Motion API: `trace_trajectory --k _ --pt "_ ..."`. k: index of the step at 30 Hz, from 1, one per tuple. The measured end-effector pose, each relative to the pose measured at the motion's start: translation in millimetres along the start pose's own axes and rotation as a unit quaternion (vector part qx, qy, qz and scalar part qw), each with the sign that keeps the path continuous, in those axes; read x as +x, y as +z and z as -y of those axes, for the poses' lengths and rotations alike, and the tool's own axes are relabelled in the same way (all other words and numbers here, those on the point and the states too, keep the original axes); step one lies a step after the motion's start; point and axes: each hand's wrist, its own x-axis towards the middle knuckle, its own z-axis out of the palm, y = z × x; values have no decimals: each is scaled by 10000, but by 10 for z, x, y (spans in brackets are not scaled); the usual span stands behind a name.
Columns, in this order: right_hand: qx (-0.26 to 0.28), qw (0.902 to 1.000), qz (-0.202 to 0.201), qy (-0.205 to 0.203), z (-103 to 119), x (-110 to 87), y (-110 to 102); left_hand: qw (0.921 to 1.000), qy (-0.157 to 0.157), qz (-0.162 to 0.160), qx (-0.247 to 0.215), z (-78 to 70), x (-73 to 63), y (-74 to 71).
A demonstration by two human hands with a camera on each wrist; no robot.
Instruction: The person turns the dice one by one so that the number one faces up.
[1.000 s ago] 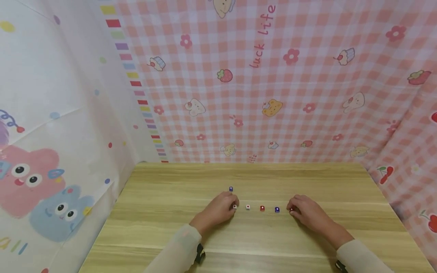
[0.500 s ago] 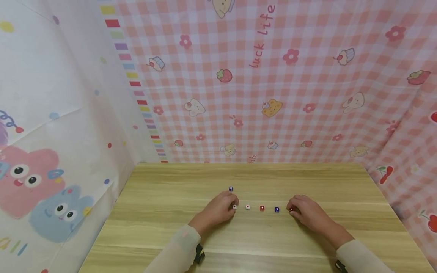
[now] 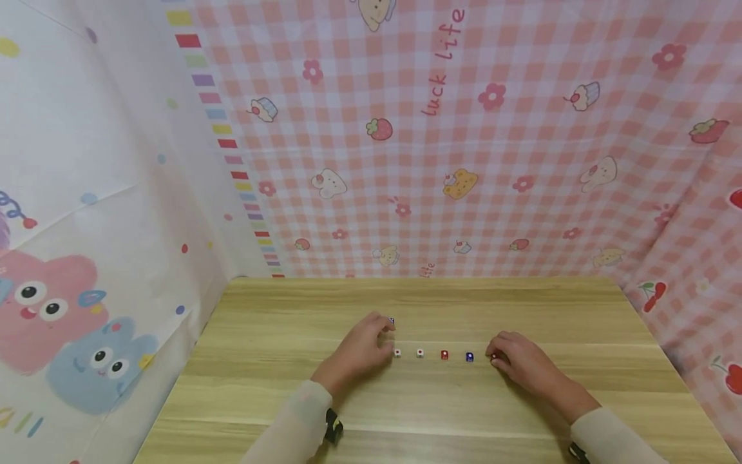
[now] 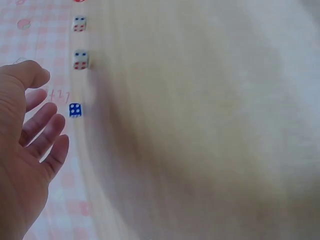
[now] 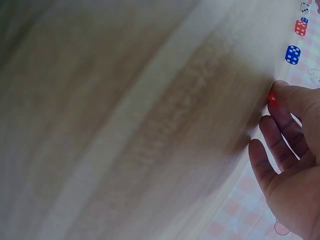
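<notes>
My left hand (image 3: 364, 341) reaches beside a blue die (image 3: 391, 320) that lies behind the row. In the left wrist view its fingers are spread and loosely bent, apart from that blue die (image 4: 75, 110). Close to the thumb sits a white die (image 3: 397, 353), the row's left end. My right hand (image 3: 518, 361) pinches a red die (image 5: 272, 98) between thumb and index finger at the row's right end. Between the hands stand another white die (image 3: 420, 353), a red die (image 3: 444, 355) and a blue die (image 3: 469, 357).
The dice rest on a wood-grain table (image 3: 435, 412). A pink checked cloth (image 3: 429, 148) hangs at its back edge and right side. A white cartoon-print cloth (image 3: 116, 258) covers the left side.
My left hand has let go of the leftmost white die and moved back toward the rear blue die, its fingers opening. The right hand has stayed on its red die.
</notes>
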Motion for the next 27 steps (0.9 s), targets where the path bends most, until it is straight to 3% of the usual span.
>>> trace_trajectory --k 5,10,20,27 --pt "-5 10000 -17 -3 10 -1 -6 9984 -353 -55 -437 24 73 -56" --pt "-1 10000 16 -6 17 4 -12 9973 -536 -113 -496 58 175 -66" --pt "29 10000 -64 -68 -1 7 13 9988 -236 -141 -417 138 383 13" --pt "50 10000 -5 -48 -4 5 -7 9992 -191 -171 -300 181 466 81"
